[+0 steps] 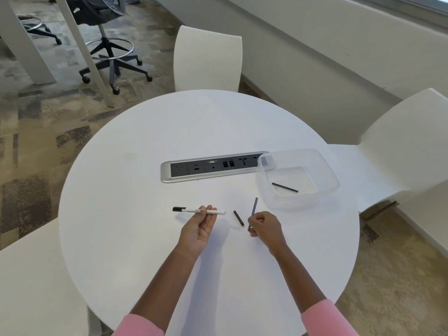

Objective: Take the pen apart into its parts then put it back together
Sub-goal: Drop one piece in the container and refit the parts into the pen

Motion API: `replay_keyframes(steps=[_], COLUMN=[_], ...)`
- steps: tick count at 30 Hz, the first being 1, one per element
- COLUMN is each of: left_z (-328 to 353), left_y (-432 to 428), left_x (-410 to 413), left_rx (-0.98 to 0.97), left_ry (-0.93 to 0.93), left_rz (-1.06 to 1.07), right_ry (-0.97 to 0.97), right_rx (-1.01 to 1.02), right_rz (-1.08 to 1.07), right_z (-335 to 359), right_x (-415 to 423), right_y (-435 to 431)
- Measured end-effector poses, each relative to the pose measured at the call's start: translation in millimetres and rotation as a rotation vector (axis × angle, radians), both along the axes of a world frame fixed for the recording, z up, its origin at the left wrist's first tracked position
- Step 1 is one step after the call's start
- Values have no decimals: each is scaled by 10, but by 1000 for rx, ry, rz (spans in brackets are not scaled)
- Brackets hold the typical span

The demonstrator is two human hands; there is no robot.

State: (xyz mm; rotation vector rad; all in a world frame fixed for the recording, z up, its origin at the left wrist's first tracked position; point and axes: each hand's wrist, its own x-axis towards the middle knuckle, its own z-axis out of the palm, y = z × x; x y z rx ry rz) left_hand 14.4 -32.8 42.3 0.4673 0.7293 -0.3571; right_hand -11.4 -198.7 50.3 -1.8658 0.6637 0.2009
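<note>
My left hand (197, 229) holds the white pen barrel (191, 210) level above the round white table (145, 166); the barrel has a black end on the left. My right hand (265, 227) is closed around a thin grey ink stick (254, 209) that points up and away. Between the two hands a short black pen piece (238, 218) lies loose on the table. Another thin black stick (284, 187) lies inside the clear plastic tub (324, 166) at the right.
A silver and black socket strip (167, 170) is set into the table's middle, its right end under the tub. White chairs stand at the far side (208, 59), the right (400, 141) and the near left. A black office chair (106, 44) is on the carpet beyond.
</note>
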Motion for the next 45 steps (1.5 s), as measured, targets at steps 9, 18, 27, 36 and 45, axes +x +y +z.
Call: replay_keyframes(steps=[9,18,27,36,45], left_z=[146,240,259,302,283], left_y=[-60,-94,-132,-127,-130], left_x=[-52,-99,-130,-130,-111], left_rx=[-97,-143,-152,-182,-207], left_ry=[74,93,84,102,86], left_rz=[37,47,17,53,101], right_ry=[-306,-393,-463,-521,-680], right_rx=[479,595,164,28,-380], right_rz=[-161,-141,42,118,269], right_z=[303,352,316,370,242], right_x=[-33,-58,-109,-128,-256], right_y=[266,384,398,415,473])
